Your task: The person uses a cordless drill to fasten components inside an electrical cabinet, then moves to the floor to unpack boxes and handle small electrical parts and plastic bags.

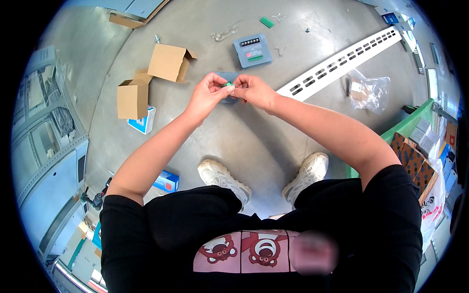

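Note:
My left hand (209, 94) and my right hand (255, 92) meet in front of me, fingertips pinched together. Between them is a small green terminal block (228, 84), mostly covered by the fingers. Directly beneath the hands a blue-grey unit (225, 76) shows in part; its face is hidden. Just beyond lies a similar blue-grey module (252, 50) on the floor, with a black terminal strip at its far edge and a green one at its near edge. Farther off rests a loose green terminal strip (266, 22).
Two opened cardboard boxes (167, 62) and a blue-and-white box (142, 120) stand at left. A long slotted white metal strip (337, 66) runs across the right, near a clear plastic bag (373, 94). A green-edged cart (408, 119) holds boxes. Another blue box (166, 180) lies by my left leg.

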Action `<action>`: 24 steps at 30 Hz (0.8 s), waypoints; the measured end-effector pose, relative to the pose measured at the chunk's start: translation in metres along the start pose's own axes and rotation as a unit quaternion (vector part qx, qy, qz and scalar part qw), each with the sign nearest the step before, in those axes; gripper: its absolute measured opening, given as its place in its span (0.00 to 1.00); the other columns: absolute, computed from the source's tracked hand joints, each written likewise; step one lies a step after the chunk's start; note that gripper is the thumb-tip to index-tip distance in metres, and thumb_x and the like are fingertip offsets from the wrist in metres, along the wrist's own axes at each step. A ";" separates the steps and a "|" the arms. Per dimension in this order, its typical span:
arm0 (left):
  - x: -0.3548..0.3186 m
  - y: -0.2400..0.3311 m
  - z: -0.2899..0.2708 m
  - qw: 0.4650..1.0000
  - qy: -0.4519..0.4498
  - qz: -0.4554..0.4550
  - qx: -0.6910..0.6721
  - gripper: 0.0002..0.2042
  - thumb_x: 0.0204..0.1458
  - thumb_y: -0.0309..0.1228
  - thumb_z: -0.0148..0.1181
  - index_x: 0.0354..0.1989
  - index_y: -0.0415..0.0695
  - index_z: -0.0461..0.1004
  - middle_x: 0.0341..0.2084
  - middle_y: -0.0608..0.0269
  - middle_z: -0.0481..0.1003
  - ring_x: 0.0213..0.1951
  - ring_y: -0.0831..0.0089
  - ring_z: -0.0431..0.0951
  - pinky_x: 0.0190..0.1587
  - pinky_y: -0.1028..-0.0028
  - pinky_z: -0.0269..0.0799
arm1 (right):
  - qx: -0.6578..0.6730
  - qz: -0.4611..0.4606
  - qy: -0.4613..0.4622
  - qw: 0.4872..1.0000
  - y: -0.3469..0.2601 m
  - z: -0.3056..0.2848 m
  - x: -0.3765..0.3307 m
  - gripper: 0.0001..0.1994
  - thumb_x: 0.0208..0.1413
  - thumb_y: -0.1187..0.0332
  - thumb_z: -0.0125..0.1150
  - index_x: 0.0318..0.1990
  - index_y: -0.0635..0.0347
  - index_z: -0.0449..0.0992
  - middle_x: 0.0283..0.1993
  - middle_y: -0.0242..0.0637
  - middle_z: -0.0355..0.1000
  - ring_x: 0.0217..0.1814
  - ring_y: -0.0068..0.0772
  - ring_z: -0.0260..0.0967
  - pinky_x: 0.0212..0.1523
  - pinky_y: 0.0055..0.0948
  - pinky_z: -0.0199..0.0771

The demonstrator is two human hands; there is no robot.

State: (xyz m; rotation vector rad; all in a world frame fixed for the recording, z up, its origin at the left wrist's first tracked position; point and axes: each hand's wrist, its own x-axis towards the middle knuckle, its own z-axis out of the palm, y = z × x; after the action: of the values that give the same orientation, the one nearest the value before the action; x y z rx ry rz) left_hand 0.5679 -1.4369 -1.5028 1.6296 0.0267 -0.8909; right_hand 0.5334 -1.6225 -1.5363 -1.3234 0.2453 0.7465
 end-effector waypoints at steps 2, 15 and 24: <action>-0.001 0.002 0.001 1.000 0.001 -0.001 0.008 0.10 0.59 0.32 0.59 0.42 0.41 0.67 0.34 0.64 0.75 0.38 0.77 0.77 0.43 0.76 0.73 | -0.006 0.003 0.016 1.000 0.001 0.000 0.000 0.10 0.55 0.65 0.64 0.35 0.59 0.71 0.31 0.32 0.71 0.30 0.22 0.67 0.31 0.25 0.71; -0.009 -0.001 -0.005 0.987 -0.091 0.087 0.099 0.20 0.60 0.30 0.56 0.59 0.39 0.61 0.35 0.60 0.76 0.35 0.77 0.77 0.36 0.76 0.74 | 0.064 0.045 -0.096 0.992 0.001 -0.013 0.006 0.11 0.61 0.58 0.61 0.31 0.53 0.70 0.28 0.26 0.69 0.22 0.16 0.58 0.22 0.20 0.57; 0.002 0.005 -0.015 0.924 0.005 0.155 0.350 0.21 0.45 0.20 0.67 0.49 0.37 0.71 0.40 0.57 0.72 0.38 0.69 0.77 0.40 0.71 0.75 | -0.011 0.094 -0.053 0.994 0.001 -0.015 -0.001 0.13 0.61 0.56 0.59 0.34 0.56 0.73 0.30 0.33 0.74 0.21 0.18 0.56 0.22 0.23 0.57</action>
State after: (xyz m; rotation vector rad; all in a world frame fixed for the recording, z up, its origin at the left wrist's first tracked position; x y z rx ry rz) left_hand 0.5793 -1.4262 -1.4999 2.2149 -0.5897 -0.6757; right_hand 0.5354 -1.6369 -1.5407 -1.2886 0.2793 0.9792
